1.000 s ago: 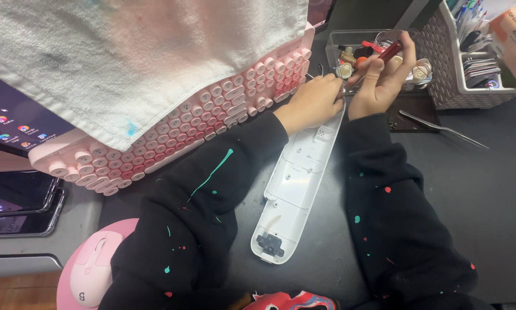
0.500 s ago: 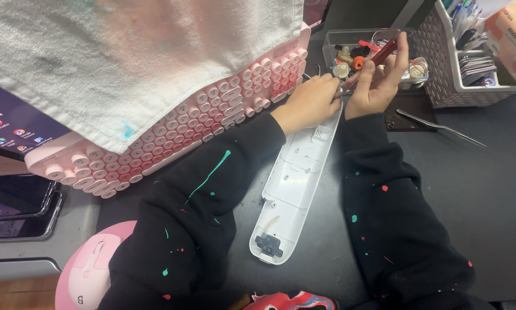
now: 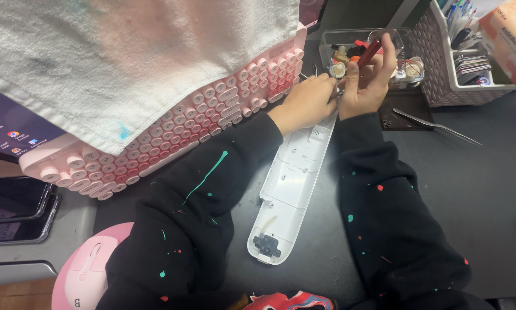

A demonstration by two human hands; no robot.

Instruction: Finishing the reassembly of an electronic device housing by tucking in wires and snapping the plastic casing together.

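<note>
Hands and view edge upward over the white casing

Over the last second the right hand (image 3: 368,80) has lifted slightly towards the clear plastic parts tray (image 3: 326,40), and the red-handled screwdriver (image 3: 369,53) it grips now stands steeper, its handle reaching across the tray's contents rather than lying flatter as before. The left hand (image 3: 305,103) has crept a little further along the far end of the long white plastic casing (image 3: 289,183), closing up against the right hand. The head camera has drifted a touch, so the pink keyboard (image 3: 172,138) and its white towel (image 3: 131,57) sit slightly higher and further left in view.
</note>
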